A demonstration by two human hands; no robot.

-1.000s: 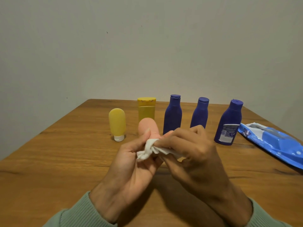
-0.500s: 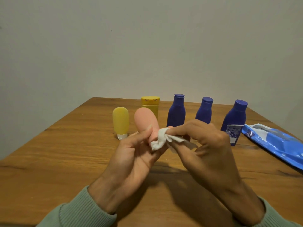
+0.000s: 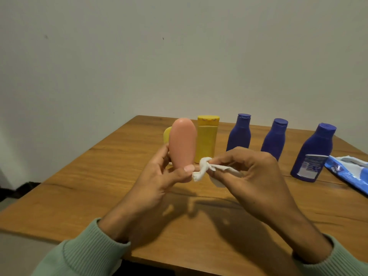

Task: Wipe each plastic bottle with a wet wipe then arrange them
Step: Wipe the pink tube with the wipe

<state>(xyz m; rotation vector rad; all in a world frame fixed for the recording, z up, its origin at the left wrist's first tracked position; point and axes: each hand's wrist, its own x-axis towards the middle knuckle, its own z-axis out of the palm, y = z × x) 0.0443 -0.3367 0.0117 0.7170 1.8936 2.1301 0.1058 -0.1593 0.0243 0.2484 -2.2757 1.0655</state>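
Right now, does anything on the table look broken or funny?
Nothing is spilled or tipped over. Only the label on the rightmost blue bottle looks odd: its top edge seems to be peeling away.

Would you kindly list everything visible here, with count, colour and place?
pink bottle: 1, pink, upright in the left hand above the table
yellow bottles: 2, yellow, standing at the back; one mostly hidden behind the pink bottle
blue bottles: 3, dark blue, standing in a row at the back right
wipe: 1, white, bunched, pinched in the right hand beside the pink bottle's lower end
wipe pack: 1, blue and white, lying at the table's right edge
table: 1, brown wood
wall: 1, pale, behind
sleeves: 2, green
left hand: holds the pink bottle
right hand: holds the wipe
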